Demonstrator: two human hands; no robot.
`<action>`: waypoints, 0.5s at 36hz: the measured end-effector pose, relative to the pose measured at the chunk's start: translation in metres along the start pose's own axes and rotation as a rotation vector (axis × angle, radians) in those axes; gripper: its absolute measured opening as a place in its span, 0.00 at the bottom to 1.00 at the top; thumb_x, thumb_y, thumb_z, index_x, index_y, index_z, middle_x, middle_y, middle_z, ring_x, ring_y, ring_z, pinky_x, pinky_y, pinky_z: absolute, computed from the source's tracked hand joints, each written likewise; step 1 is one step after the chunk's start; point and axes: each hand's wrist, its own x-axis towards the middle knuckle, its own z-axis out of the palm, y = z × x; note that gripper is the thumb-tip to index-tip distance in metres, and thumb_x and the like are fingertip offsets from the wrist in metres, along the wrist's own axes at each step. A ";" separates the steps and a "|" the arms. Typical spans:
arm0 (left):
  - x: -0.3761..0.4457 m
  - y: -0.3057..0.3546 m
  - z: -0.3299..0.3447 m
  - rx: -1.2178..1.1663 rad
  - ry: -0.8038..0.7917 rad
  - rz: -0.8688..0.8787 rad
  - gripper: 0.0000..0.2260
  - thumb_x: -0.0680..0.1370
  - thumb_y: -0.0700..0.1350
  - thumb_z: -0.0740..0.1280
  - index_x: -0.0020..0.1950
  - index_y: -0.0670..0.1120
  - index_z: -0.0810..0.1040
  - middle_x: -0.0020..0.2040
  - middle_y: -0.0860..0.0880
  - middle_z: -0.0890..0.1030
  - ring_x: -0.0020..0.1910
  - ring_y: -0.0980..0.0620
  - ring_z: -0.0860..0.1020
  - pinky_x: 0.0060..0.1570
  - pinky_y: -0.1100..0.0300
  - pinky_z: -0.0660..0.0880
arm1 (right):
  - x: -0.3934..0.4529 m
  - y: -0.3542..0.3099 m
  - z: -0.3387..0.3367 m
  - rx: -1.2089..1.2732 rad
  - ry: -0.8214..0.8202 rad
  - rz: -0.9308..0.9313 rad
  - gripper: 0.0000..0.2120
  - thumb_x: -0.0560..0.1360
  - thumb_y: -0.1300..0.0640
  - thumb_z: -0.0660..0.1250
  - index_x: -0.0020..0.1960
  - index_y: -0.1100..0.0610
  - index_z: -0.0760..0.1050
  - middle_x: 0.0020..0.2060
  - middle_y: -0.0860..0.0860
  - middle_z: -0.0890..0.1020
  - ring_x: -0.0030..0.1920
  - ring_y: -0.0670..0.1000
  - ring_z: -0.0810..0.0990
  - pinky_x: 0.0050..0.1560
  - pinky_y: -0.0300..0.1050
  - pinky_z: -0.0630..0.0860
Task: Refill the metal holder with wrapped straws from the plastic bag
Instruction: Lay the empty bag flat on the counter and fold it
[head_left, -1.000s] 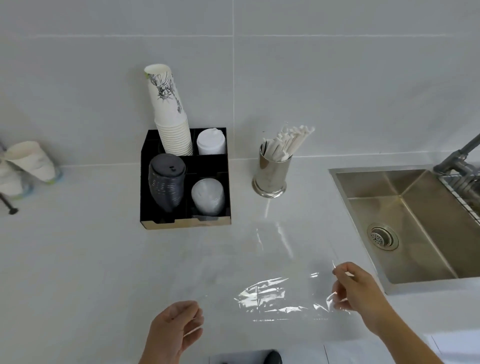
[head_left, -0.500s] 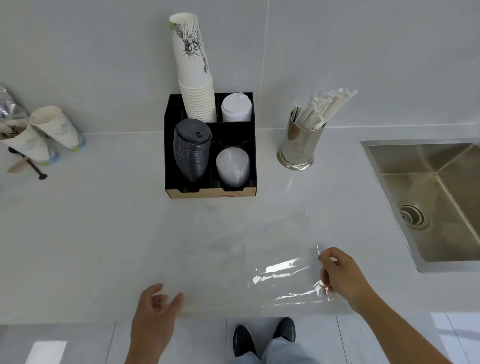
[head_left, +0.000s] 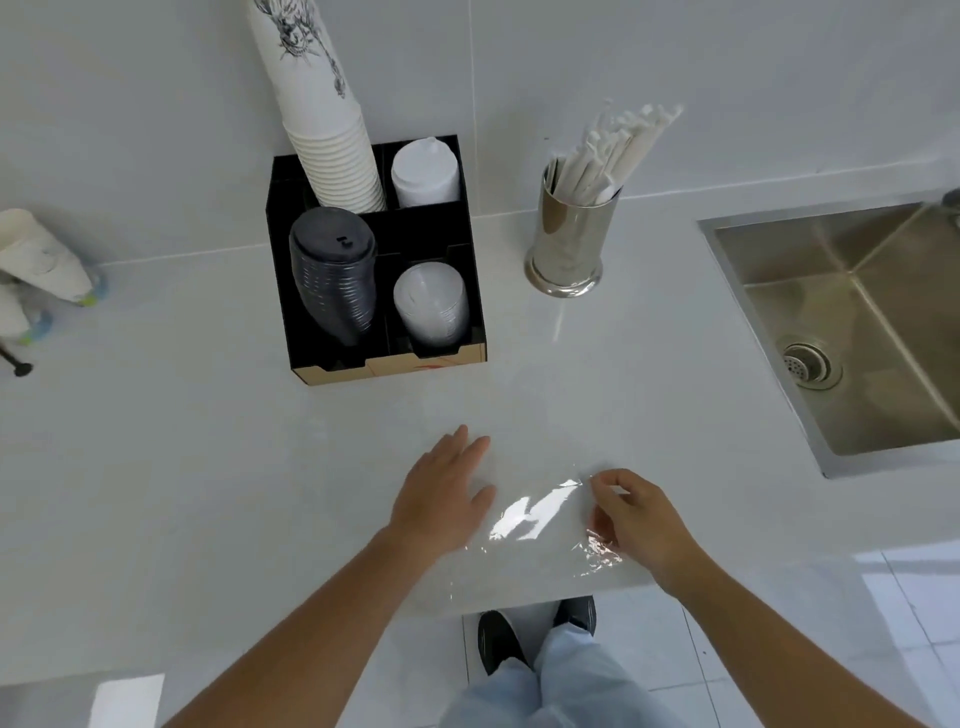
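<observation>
While the clear plastic bag (head_left: 540, 512) lies flat and looks empty on the white counter (head_left: 182, 441) at its near edge, left hand (head_left: 441, 499) sits palm-down on the bag's left side, fingers spread and flat. Right hand (head_left: 636, 522) pinches the bag's right edge between thumb and fingertips. Metal holder (head_left: 569, 244) stands upright by the wall, wrapped straws (head_left: 618, 148) leaning right, between black cup organizer (head_left: 376, 260) and sink (head_left: 852, 322)

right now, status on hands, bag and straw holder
Left hand flat on bag; right hand pinching its edge. Holder full of straws. Nothing in the way.
</observation>
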 end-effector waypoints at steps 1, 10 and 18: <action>0.008 0.003 0.004 0.048 -0.024 0.021 0.27 0.81 0.55 0.57 0.79 0.54 0.53 0.81 0.49 0.49 0.79 0.50 0.49 0.75 0.53 0.49 | -0.003 0.005 -0.003 0.055 -0.012 0.029 0.03 0.76 0.53 0.67 0.46 0.50 0.80 0.28 0.51 0.80 0.27 0.50 0.77 0.30 0.41 0.75; 0.039 0.003 0.017 0.216 -0.110 0.021 0.30 0.79 0.60 0.54 0.79 0.58 0.47 0.81 0.51 0.43 0.79 0.49 0.44 0.75 0.45 0.45 | -0.024 0.041 -0.016 0.252 -0.038 0.143 0.08 0.70 0.73 0.69 0.49 0.68 0.77 0.29 0.58 0.77 0.30 0.54 0.77 0.39 0.45 0.81; 0.045 -0.001 0.016 0.219 -0.121 0.032 0.31 0.78 0.63 0.53 0.78 0.60 0.46 0.81 0.52 0.41 0.79 0.49 0.43 0.75 0.43 0.43 | -0.029 0.050 -0.012 0.236 -0.015 0.173 0.05 0.68 0.71 0.71 0.35 0.65 0.79 0.29 0.60 0.78 0.29 0.55 0.75 0.37 0.46 0.77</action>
